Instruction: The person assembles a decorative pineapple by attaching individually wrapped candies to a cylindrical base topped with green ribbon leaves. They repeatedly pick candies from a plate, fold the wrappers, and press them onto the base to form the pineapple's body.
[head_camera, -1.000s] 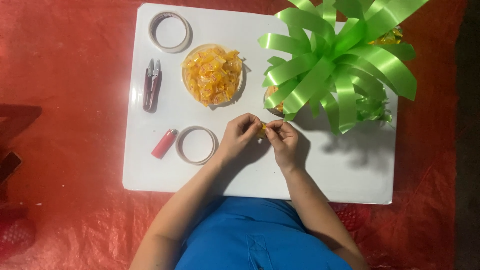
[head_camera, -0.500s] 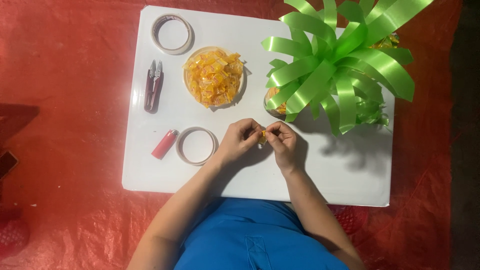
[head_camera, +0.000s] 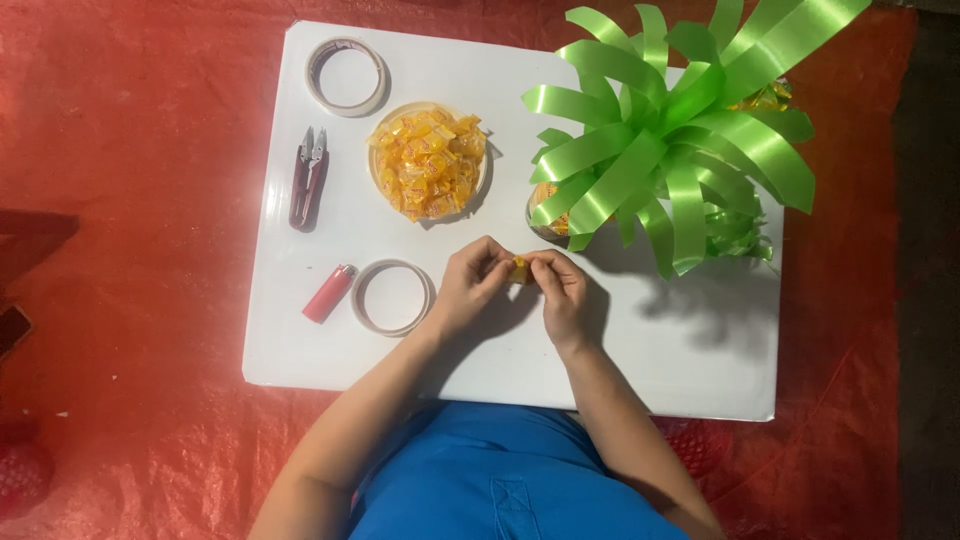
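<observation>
1. Small yellow wrapped candy (head_camera: 520, 268): pinched between the fingertips of both hands, held just above the white counter (head_camera: 680, 350).
2. Left hand (head_camera: 472, 290): fingers (head_camera: 492, 272) curled and closed on the left end of the candy.
3. Right hand (head_camera: 562, 295): fingers (head_camera: 540, 272) closed on the right end of the candy; the two hands' fingertips nearly touch.
4. Tape ring (head_camera: 392, 297): flat on the counter, just left of the left fingers; a red lighter (head_camera: 329, 293) lies beside it, farther left.
5. Bowl of yellow candies (head_camera: 428, 162): beyond the fingers, slightly left.
6. Green ribbon-leaf ornament (head_camera: 670, 150): beyond and right of the right fingers, over a candy-covered body.
7. Small snips (head_camera: 307, 176) and a second tape ring (head_camera: 346, 75): well apart, far left of the fingers.
8. Red cloth (head_camera: 120, 250): under the counter.
</observation>
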